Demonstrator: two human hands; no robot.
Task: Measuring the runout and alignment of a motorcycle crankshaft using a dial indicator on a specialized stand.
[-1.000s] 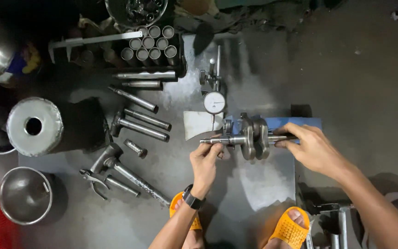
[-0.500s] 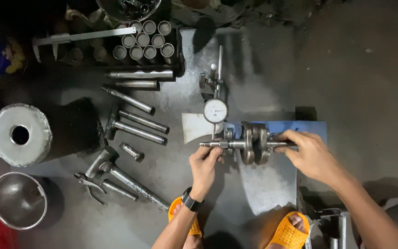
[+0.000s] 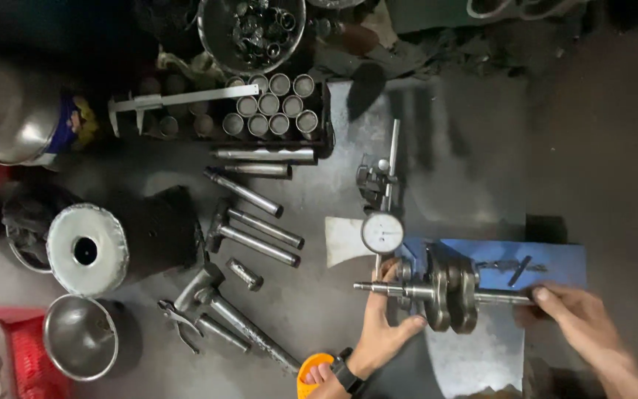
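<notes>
A crankshaft [image 3: 448,294] lies level across a blue fixture [image 3: 548,260] on the grey metal surface [image 3: 452,148], its two round webs side by side in the middle and its shafts running out left and right. The left hand [image 3: 382,332] curls over the left shaft, fingers above and thumb reaching toward the near web, lightly wrapped round it, not clenched. The right hand [image 3: 581,325] has its fingertips pressed together on the tip of the right shaft. A dial gauge [image 3: 382,233] on a slim stand [image 3: 391,159] sits just behind the left shaft, its face up and its stem down toward the journal; whether the tip touches the metal cannot be told.

To turn the shaft well, I judge the grip should stay loose and even at both ends, so the journals roll on their rests without being lifted or pushed sideways into the gauge. The left fingers lie very close to the gauge stem, and a nudge there would spoil any reading.

Room is tight on the left: a hammer [image 3: 249,240], steel drifts [image 3: 249,193], pliers [image 3: 179,319] and a small bowl [image 3: 79,336] lie near. A rack of sleeves [image 3: 275,103] and a vernier caliper [image 3: 182,100] sit well behind. The near edge of the surface is just beside the wrists, by an orange sandal [image 3: 311,373]; right of the fixture the floor is darker and open.
</notes>
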